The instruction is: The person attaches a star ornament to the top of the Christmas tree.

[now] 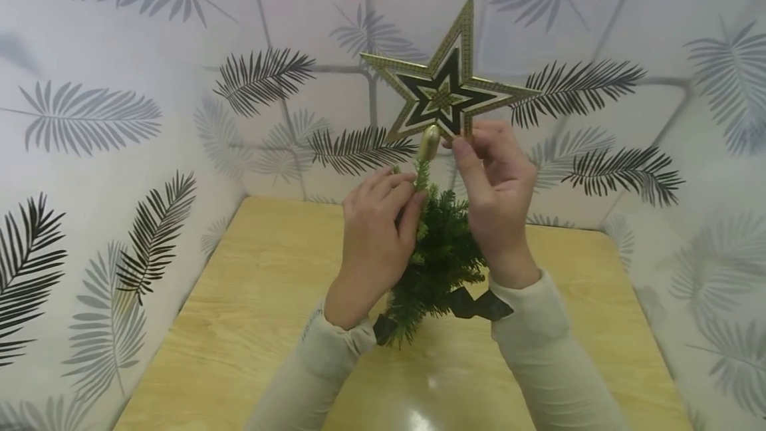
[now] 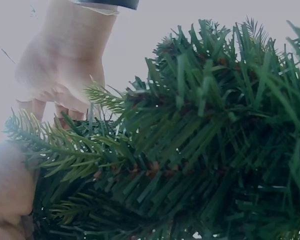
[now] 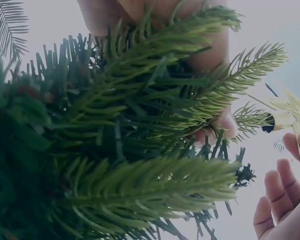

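Observation:
A gold star tree topper with glittery borders and dark inner bands leans above a small artificial Christmas tree. My right hand pinches the star's lower right point between thumb and fingers. The topper's gold socket is at the tip of the tree's top sprig, its dark opening right at the needles in the right wrist view. Just below, my left hand pinches that sprig; its fingertips show among the light green needles. Dense green branches fill much of the left wrist view.
The tree is over a light wood-grain table. Dark angular pieces show beside the tree near both cuffs. Behind and at both sides stand pale walls with a leaf print.

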`<state>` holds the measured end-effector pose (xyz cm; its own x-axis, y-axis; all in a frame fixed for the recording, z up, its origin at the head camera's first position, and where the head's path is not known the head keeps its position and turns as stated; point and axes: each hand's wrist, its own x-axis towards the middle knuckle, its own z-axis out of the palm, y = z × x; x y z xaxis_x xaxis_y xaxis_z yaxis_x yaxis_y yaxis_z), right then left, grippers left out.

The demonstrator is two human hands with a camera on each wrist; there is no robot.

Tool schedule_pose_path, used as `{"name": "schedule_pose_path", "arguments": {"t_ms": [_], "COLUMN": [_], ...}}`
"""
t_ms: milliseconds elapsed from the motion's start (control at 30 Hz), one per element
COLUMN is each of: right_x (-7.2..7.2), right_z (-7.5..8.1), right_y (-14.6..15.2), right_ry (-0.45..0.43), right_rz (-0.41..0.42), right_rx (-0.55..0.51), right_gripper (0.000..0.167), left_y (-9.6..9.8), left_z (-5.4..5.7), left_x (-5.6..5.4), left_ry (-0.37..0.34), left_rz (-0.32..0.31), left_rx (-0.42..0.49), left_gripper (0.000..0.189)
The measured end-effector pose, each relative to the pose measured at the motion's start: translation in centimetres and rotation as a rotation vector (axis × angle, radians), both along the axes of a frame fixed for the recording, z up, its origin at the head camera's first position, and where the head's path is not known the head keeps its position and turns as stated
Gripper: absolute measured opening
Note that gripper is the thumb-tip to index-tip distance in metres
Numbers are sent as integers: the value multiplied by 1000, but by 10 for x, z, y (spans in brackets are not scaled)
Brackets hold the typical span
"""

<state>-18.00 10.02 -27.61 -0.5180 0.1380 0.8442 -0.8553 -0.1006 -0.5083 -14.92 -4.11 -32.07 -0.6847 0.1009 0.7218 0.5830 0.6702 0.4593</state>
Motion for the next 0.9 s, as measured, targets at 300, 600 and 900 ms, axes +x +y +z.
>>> {"name": "schedule_pose_path", "arguments": {"t_ms": [300,600,900], "right_x": [-1,-1,0], "right_z": [-1,-4,-7], "right_y": [1,3,7], "right_ry": [-24,-19,-43], "right_rz": [-44,-67,-106], "right_rx": [56,113,196], "right_gripper": [16,20,25], "left_y": [-1,-3,-2], "left_z": [1,5,2], "left_x": [0,1,1], "left_ry": [-25,-56,-65], "left_rz": [-4,-12,-13], "left_rx": [-10,-3,0], "left_gripper": [28,27,27]}}
